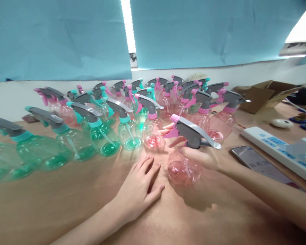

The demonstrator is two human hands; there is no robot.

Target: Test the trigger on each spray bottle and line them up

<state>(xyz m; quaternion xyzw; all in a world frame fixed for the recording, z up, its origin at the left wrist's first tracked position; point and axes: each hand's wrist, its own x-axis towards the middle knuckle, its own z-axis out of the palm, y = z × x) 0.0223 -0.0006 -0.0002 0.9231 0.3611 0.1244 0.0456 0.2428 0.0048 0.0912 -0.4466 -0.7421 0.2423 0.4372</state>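
Right hand (202,157) has pink spray bottle (185,170) by the neck; left hand (140,185) unladen

Right grip is closed round the neck, under the trigger head, probably because it's the slimmest part and the round belly looks slippery. Bottle is in front of the person, right of the left hand, tilted; can't tell if its base touches the worktop (109,197). Left grip is loose, holding nothing, palm down with fingers slightly spread, seemingly just resting. Other bottles stand closely grouped, likely to save space.

Counts: one bottle held; five green bottles (104,144) in the front row, leftmost cut off by the edge; one standing pink bottle (153,134) next to them. Bottles behind (165,101) overlap, no reliable count. Right side: one phone (264,163), one power strip (260,137), one mouse (282,123).
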